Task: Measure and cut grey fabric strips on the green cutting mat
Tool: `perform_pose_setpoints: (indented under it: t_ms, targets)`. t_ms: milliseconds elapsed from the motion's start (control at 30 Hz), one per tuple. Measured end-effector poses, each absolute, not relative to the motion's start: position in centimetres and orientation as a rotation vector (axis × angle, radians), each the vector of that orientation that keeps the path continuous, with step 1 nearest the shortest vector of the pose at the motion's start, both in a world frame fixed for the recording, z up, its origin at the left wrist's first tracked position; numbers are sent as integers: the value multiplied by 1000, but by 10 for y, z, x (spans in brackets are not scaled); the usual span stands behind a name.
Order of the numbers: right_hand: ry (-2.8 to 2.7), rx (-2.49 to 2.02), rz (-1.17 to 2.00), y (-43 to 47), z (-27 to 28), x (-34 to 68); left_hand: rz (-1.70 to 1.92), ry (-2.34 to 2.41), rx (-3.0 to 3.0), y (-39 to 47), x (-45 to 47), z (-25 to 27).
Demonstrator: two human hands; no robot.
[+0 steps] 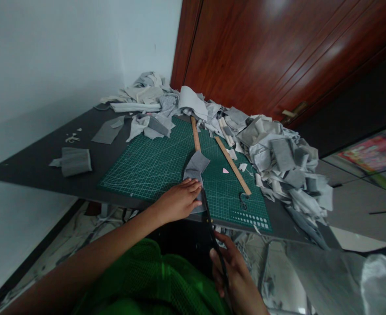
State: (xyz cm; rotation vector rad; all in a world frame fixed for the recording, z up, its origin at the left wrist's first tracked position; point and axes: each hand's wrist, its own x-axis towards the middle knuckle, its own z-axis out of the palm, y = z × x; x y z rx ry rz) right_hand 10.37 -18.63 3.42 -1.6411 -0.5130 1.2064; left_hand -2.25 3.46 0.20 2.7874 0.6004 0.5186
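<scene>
My left hand (183,199) lies flat, palm down, with its fingers stretched over a grey fabric piece (196,164). That piece rests on the green cutting mat (150,157), its lower end close to the table's front edge. Below the edge, my right hand (234,273) is closed around the handles of long black scissors (209,214). The blades point up and away from me and lie along the fabric's right side, by my left fingertips. Whether the blades are apart is hard to make out. A wooden ruler (196,135) runs up from the fabric's top end.
A second wooden ruler (234,166) lies on the mat's right, near small thread snips (243,202) and a pink chalk piece (225,170). Fabric heaps (278,153) crowd the right and back edges. A folded grey fabric piece (76,161) sits at left. A wooden door (245,52) stands behind.
</scene>
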Motion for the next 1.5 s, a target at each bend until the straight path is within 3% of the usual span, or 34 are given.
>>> perform_pose_setpoints:
  t_ms: [1500]
  targets:
    - [-549, -1575, 1284, -192, 36, 111, 631, 502, 2832, 31, -27, 13]
